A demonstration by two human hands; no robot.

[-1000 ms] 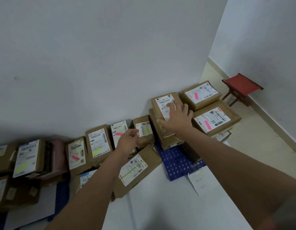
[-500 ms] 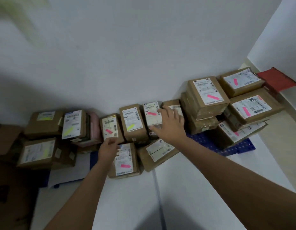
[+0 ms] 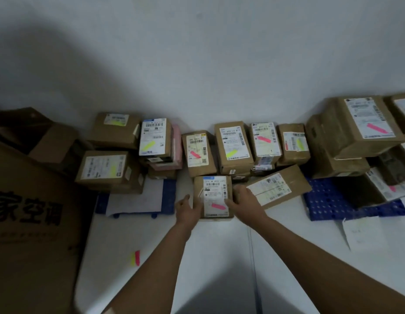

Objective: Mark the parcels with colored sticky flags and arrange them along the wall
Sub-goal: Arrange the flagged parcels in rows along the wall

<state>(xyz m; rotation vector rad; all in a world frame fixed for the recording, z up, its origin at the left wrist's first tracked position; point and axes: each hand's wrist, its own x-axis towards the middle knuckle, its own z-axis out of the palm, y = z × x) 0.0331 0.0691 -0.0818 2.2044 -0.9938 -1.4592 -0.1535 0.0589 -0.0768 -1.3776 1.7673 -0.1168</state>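
Head view: both hands on one small parcel (image 3: 214,197) w/ pink flag (image 3: 218,206), on white floor (image 3: 219,257) just near of the wall row. L hand (image 3: 187,208) grips its left side, thumb up along the edge; R hand (image 3: 247,203) holds its right side, fingers curled. Row of flagged parcels (image 3: 233,147) along wall (image 3: 197,64), far. Loose yellow/pink flags (image 3: 135,258) on floor, near left. Big carton (image 3: 31,211) at left. Blue pallet (image 3: 333,200) right.

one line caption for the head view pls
Both hands grip a pink-flagged parcel before the row along the wall.
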